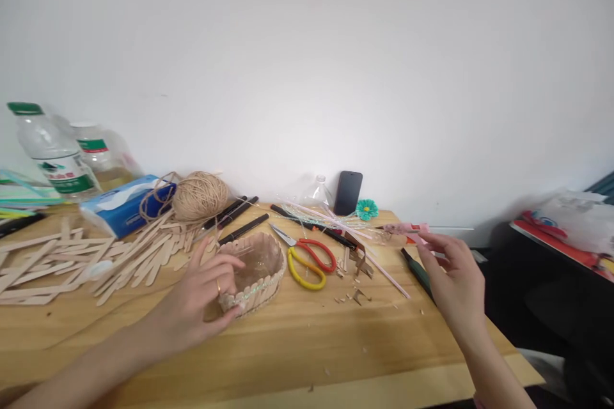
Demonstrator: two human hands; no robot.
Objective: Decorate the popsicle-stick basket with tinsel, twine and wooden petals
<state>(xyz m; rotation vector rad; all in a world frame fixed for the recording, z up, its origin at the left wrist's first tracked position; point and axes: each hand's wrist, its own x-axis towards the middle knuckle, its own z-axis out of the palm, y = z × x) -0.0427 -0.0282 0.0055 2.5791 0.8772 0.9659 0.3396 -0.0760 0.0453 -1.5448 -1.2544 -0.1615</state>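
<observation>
My left hand is at a small oval basket made of wooden stick pieces with a clear inside. Its thumb presses the near outer wall and its fingers reach over the rim. A shiny strip runs along part of that rim. Over the right end of the table, my right hand pinches a slim pink pen-like thing with a dark part and a pointed end to the left. Scissors with red and yellow handles lie just right of the basket. A dark green tool handle lies partly behind my right hand.
Loose wooden sticks cover the table's left side, near a twine ball, a blue tissue pack and bottles. Behind are black pens, a phone and a teal flower. Scraps lie by the scissors.
</observation>
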